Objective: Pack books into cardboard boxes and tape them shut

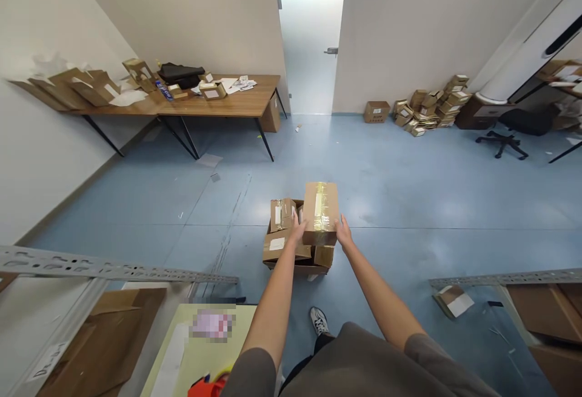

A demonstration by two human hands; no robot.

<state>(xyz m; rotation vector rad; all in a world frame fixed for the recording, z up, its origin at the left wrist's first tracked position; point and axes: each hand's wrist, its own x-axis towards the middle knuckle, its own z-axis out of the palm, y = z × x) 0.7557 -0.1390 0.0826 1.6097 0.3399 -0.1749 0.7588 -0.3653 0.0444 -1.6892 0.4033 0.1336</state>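
Between my two hands is a taped cardboard box (310, 209), gripped at its left and right sides. My left hand (297, 228) presses the left side, and my right hand (344, 231) presses the right side. Shiny yellowish tape runs down its top. Below it on the floor stands a larger open carton (300, 270) with several smaller boxes inside. One of these is a box with a white label (282, 245) at the carton's front left. The held box covers the carton's right part, and I cannot tell whether they touch.
Metal shelving (113, 268) stands at my left, with a pale yellow tabletop (245, 318) beside it; another metal rack (536, 277) is at my right. Across the blue floor are a wooden desk (236, 106), a door (311, 39), a pile of small boxes (430, 109) and an office chair (522, 124).
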